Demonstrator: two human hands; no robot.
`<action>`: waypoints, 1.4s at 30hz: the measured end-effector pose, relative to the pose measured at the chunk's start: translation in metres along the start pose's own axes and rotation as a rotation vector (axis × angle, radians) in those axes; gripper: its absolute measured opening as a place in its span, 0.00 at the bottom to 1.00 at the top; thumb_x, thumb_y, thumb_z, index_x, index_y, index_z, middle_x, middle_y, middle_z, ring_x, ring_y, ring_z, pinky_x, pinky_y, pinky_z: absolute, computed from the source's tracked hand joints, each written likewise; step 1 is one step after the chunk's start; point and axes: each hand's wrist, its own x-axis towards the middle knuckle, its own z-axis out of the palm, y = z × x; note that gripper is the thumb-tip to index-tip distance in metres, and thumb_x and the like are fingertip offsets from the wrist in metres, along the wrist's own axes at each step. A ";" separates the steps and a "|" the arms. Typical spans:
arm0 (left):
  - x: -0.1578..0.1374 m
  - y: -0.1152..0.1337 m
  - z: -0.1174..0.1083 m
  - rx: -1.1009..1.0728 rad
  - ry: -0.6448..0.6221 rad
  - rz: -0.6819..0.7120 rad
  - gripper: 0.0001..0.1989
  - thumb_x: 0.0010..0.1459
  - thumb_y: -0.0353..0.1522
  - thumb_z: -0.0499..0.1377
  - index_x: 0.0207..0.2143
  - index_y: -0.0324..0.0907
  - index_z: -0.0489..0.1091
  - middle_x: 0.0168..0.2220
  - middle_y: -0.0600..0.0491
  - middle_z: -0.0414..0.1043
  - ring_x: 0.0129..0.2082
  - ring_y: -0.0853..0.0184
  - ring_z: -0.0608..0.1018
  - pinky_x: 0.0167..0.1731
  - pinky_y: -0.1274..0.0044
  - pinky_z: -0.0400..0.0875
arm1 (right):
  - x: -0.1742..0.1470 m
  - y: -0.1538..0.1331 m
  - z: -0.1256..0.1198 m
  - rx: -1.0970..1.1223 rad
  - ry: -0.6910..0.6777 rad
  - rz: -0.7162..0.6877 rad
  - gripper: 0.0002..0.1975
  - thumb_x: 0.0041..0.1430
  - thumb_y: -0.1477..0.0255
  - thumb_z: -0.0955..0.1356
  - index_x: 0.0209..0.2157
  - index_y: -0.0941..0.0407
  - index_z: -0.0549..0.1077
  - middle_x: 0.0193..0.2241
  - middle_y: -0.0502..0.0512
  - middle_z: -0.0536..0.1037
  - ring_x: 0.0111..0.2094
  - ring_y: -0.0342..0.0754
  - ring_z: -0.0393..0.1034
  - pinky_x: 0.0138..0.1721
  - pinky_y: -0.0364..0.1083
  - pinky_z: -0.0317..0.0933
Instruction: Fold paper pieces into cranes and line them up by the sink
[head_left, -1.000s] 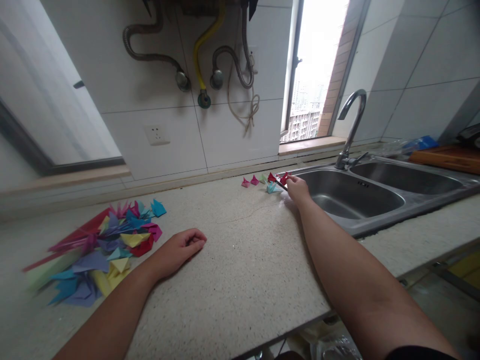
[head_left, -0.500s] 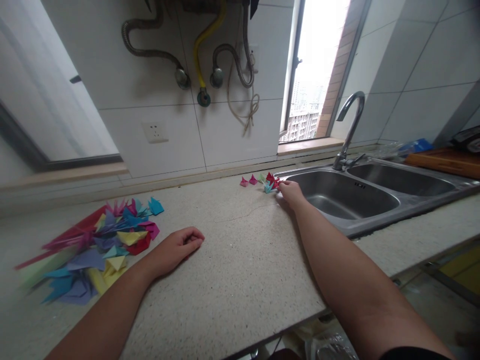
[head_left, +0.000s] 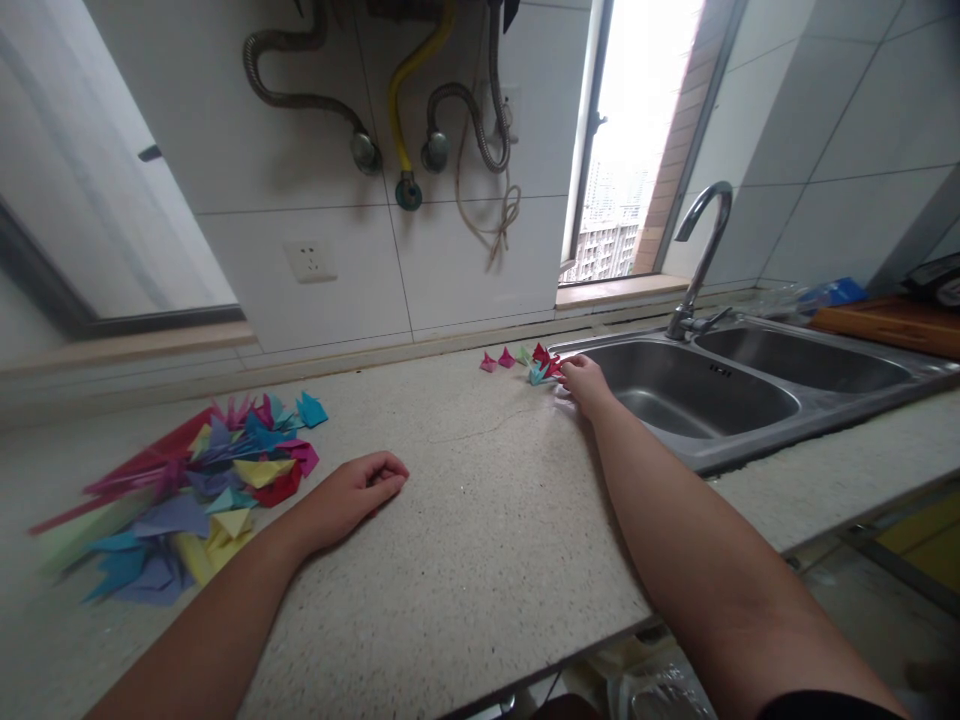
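Resting on the speckled countertop (head_left: 450, 560), my left hand (head_left: 367, 490) is loosely curled, and no object shows in it. My right hand (head_left: 583, 382) reaches to the sink's left edge, its thumb and fingers pinched at a red folded paper crane (head_left: 553, 367). Touching or close to that crane are a light blue folded crane (head_left: 537, 374) and a pale green one (head_left: 523, 356). Further left sit two small pink folded pieces, one pink piece (head_left: 506, 357) and another pink piece (head_left: 488, 362). A thin thread (head_left: 480, 432) curves over the counter toward my right hand.
A pile of colourful folded paper cranes (head_left: 210, 490) lies left of my left forearm. To the right is a double steel sink (head_left: 697, 395) with a tap (head_left: 705, 250). Beyond it are a wooden board (head_left: 892, 325) and a blue plastic bag (head_left: 836, 292). Pipes hang on the tiled wall.
My right hand has shifted very slightly to the right beside the small cranes. My left hand and the pile stay as they were.
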 end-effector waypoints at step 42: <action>0.000 0.002 0.000 0.014 0.007 0.013 0.18 0.60 0.46 0.54 0.41 0.41 0.70 0.30 0.54 0.66 0.27 0.69 0.65 0.27 0.79 0.58 | -0.013 -0.017 0.002 -0.013 -0.028 -0.038 0.23 0.51 0.67 0.68 0.49 0.60 0.71 0.37 0.59 0.77 0.31 0.46 0.69 0.31 0.43 0.62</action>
